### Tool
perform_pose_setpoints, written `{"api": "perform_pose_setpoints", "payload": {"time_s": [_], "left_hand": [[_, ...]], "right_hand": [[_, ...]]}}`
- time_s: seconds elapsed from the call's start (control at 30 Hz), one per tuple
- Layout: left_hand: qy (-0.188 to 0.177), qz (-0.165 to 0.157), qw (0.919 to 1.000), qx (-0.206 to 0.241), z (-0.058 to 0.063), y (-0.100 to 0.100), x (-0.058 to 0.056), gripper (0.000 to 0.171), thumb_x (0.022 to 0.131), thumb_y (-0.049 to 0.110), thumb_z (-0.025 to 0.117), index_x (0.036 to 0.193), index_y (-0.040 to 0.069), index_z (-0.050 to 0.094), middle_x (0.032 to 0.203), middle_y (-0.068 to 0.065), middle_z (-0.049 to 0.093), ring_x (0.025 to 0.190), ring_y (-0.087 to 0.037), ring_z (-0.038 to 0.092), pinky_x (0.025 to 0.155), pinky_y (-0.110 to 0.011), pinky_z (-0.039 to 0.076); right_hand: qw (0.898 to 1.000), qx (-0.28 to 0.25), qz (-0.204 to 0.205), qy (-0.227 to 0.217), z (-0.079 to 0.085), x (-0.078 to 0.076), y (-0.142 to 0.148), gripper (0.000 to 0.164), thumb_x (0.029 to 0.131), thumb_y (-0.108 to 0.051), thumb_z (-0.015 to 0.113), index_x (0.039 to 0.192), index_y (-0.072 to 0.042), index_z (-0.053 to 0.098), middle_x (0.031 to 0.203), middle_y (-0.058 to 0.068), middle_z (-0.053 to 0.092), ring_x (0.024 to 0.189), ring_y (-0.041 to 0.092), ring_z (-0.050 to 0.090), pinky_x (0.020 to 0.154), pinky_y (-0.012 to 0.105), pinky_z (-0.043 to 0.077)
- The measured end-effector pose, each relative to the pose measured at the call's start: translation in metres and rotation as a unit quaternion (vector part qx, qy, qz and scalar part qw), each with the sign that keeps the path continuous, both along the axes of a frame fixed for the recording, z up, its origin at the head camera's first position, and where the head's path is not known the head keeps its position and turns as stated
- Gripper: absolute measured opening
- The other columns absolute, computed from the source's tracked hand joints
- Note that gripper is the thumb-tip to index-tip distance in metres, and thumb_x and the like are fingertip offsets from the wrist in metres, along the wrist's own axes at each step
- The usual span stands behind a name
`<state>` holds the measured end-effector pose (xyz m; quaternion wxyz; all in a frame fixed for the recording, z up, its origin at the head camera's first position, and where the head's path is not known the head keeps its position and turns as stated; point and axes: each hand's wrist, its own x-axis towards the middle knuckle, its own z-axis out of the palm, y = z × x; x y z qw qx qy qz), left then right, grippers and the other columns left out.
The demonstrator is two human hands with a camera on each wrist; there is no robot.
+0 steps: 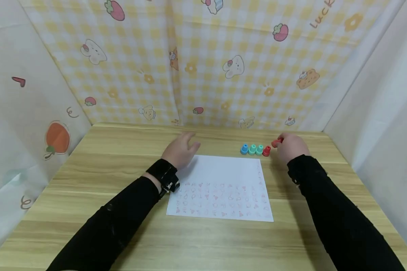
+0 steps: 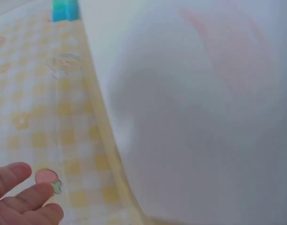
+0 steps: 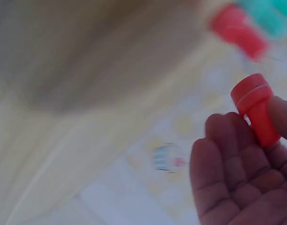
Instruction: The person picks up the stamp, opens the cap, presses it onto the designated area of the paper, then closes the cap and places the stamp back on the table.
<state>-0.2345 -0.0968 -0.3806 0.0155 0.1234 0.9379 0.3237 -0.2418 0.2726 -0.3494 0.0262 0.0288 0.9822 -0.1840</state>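
Observation:
My right hand point(image 1: 293, 148) pinches a red toy stamp point(image 3: 259, 112) between thumb and fingers, just right of a short row. In that row stand a blue stamp point(image 1: 244, 149), two green stamps point(image 1: 256, 150) and another red stamp point(image 1: 266, 151), side by side behind the paper. My left hand point(image 1: 180, 151) is at the far left corner of the white paper point(image 1: 224, 169), fingers spread and holding nothing. Its fingers point(image 2: 35, 197) also show in the left wrist view. Rows of small reddish prints cover the near part of the sheet and run up its right edge.
Under everything lies a wood-grain table point(image 1: 220, 241). A yellow checked cloth point(image 1: 203, 86) with cartoon prints hangs along its back edge. White cloth walls point(image 1: 27, 113) close off both sides.

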Motion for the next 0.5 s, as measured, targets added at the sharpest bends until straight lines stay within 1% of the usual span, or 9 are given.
{"api": "perform_pose_setpoints", "payload": {"time_s": [0.07,0.13,0.17,0.27,0.37,0.43,0.5], "left_hand": [[-0.002,-0.002,0.9996,0.028,0.002,0.004,0.005,0.061,0.112,0.047,0.046,0.16,0.01,0.043,0.167,-0.013,0.042,0.155,-0.034,0.038,0.128,-0.051,0.03],[-0.004,-0.01,0.9985,0.054,0.004,0.009,0.011,0.06,0.111,0.046,0.047,0.159,0.01,0.044,0.164,-0.012,0.047,0.152,-0.032,0.044,0.126,-0.05,0.035],[-0.006,-0.015,0.9976,0.068,0.005,0.012,0.015,0.06,0.111,0.046,0.049,0.159,0.011,0.044,0.163,-0.011,0.049,0.15,-0.031,0.047,0.124,-0.05,0.038],[-0.018,-0.031,0.9935,0.108,0.007,0.024,0.026,0.057,0.11,0.043,0.053,0.158,0.013,0.046,0.157,-0.009,0.055,0.141,-0.027,0.058,0.116,-0.046,0.048],[-0.038,-0.044,0.9882,0.141,0.006,0.035,0.038,0.055,0.109,0.04,0.059,0.157,0.015,0.048,0.153,-0.007,0.059,0.131,-0.023,0.066,0.107,-0.042,0.055],[-0.053,-0.051,0.9841,0.162,0.005,0.042,0.046,0.055,0.108,0.037,0.062,0.156,0.016,0.049,0.151,-0.007,0.06,0.127,-0.021,0.069,0.103,-0.041,0.058],[-0.065,-0.059,0.9802,0.178,0.004,0.048,0.053,0.055,0.107,0.035,0.064,0.156,0.016,0.051,0.149,-0.007,0.062,0.124,-0.02,0.07,0.1,-0.04,0.059]], "right_hand": [[0.999,-0.032,0.003,0.021,0.007,0.01,-0.012,0.032,0.11,-0.015,0.046,0.13,0.005,0.062,0.114,0.026,0.071,0.087,0.034,0.061,0.072,0.04,0.049],[0.997,-0.063,0.019,0.037,0.012,0.021,-0.027,0.033,0.11,-0.02,0.05,0.129,0.004,0.063,0.11,0.025,0.071,0.08,0.031,0.061,0.067,0.037,0.048],[0.995,-0.088,0.031,0.037,0.013,0.026,-0.035,0.033,0.111,-0.021,0.051,0.129,0.004,0.064,0.11,0.025,0.071,0.081,0.03,0.063,0.066,0.034,0.048],[0.984,-0.165,0.059,0.017,0.012,0.04,-0.058,0.031,0.111,-0.025,0.054,0.126,-0.001,0.066,0.113,0.022,0.074,0.089,0.031,0.07,0.071,0.031,0.051],[0.971,-0.224,0.083,-0.003,0.007,0.05,-0.077,0.028,0.11,-0.023,0.056,0.126,-0.002,0.066,0.117,0.021,0.076,0.102,0.034,0.073,0.082,0.034,0.055],[0.963,-0.253,0.096,-0.011,0.003,0.055,-0.086,0.025,0.11,-0.018,0.055,0.125,-0.001,0.065,0.116,0.021,0.076,0.103,0.037,0.074,0.086,0.037,0.057],[0.954,-0.277,0.109,-0.018,0.001,0.06,-0.093,0.023,0.109,-0.014,0.056,0.124,0.001,0.064,0.114,0.021,0.077,0.102,0.037,0.074,0.087,0.038,0.058]]}}
